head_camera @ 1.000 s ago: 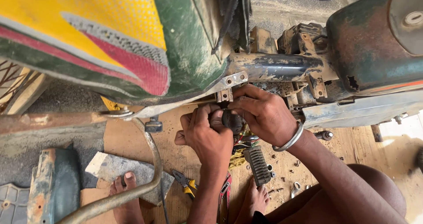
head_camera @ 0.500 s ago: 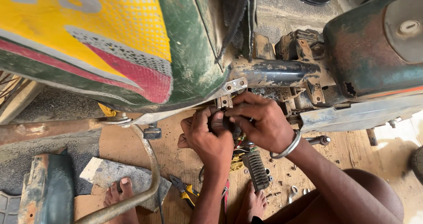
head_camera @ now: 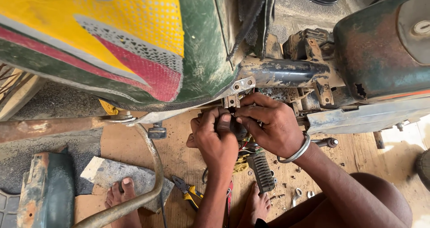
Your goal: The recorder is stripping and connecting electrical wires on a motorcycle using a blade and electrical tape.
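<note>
Fingers (head_camera: 224,120) of both hands around a dark part (head_camera: 236,128) under the frame (head_camera: 286,73).

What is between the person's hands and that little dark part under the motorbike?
Nothing visible. The left hand and the right hand both already touch the small dark part, with fingers wrapped around it just below the metal bracket. The coloured wires hang underneath, not in the way.

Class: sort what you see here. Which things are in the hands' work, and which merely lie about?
In hand:
left hand
right hand
small dark part
coloured wires

Lying about:
yellow-handled pliers
spanner
footpeg
</note>
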